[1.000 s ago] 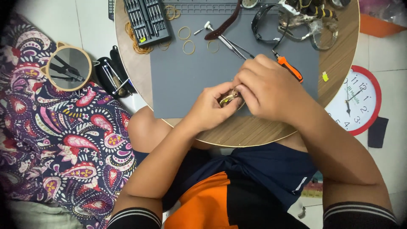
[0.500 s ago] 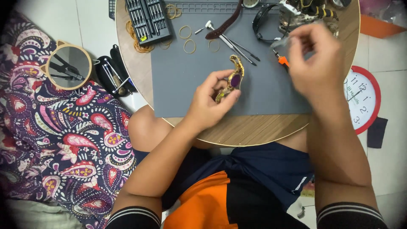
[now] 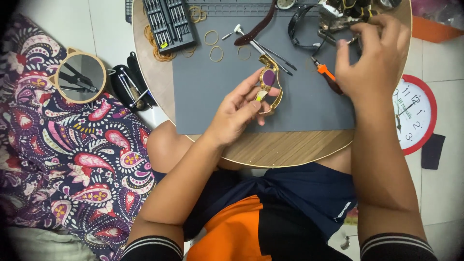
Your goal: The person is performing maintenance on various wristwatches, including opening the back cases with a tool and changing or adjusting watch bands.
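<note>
**Left hand holds gold watch over mat; right hand up at the parts pile**

Left hand (image 3: 237,113): grasping a gold watch (image 3: 268,83) with a purple oval face, fingers pinched on the lower part of the case and bracelet. Watch sits just above the grey mat (image 3: 208,96), mid-mat, at 1 o'clock from the left palm. Face is up, bracelet curling down toward 5 o'clock.

Right hand (image 3: 372,60): at 2 o'clock on the bench (image 3: 285,150), fingers curled down with tips in the pile of watch parts (image 3: 338,12) at the top edge. Cannot tell whether it grips anything there. An orange-handled tool (image 3: 325,71) lies on the mat just beside this hand, at its 9 o'clock, partly hidden under it.

Around:
- Bit set (image 3: 169,21) in a black case at 11 o'clock of the mat, half on it.
- Rubber rings (image 3: 211,37) scattered near the bit set, some on the mat, some on the wood.
- Thin metal tools (image 3: 270,48) lie diagonally at 12 o'clock of the watch, close to it.
- Brown strap (image 3: 256,29) at the top edge of the mat.
- Round mirror (image 3: 79,77) on the floor at 9 o'clock of the bench, well apart.
- Red-rimmed wall clock (image 3: 414,113) on the floor at 3 o'clock, just beside the right forearm.
- Paisley cloth (image 3: 63,159) covers the floor at 8 o'clock.
</note>
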